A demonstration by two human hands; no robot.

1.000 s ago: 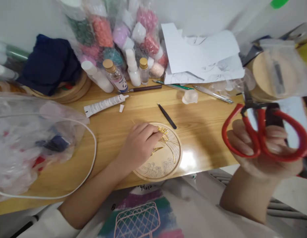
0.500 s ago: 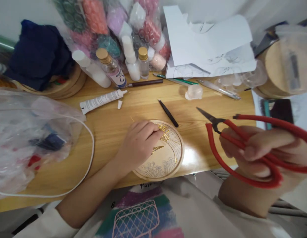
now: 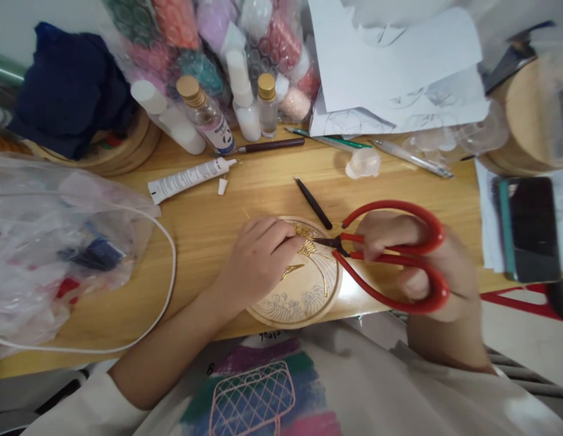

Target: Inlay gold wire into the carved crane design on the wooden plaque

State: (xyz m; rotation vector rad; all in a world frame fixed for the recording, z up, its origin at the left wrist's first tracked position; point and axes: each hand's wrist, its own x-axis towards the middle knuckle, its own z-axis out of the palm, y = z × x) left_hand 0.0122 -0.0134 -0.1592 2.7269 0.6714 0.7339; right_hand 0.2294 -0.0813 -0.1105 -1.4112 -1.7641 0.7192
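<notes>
A round wooden disc (image 3: 304, 306) with gold wire work and drawn waves lies at the table's front edge. My left hand (image 3: 263, 257) rests on its left part, thumb and fingers together; what they hold, if anything, is hidden. My right hand (image 3: 427, 266) grips red-handled scissors (image 3: 438, 230), fingers through the loops. The dark blades point left over the disc's upper right, by the gold wire near my left fingertips. Black tweezers (image 3: 313, 203) lie just behind the disc.
Behind are a glue tube (image 3: 188, 180), bottles (image 3: 211, 121), a brown-handled tool (image 3: 272, 145), a pen (image 3: 413, 158) and paper sheets (image 3: 399, 72). A plastic bag (image 3: 72, 242) and white cable (image 3: 173, 266) lie left, a phone (image 3: 533, 230) right.
My right hand has moved left with the scissors, bringing the blades from beside the disc to over it. My left hand stays on the disc. The view has shifted slightly.
</notes>
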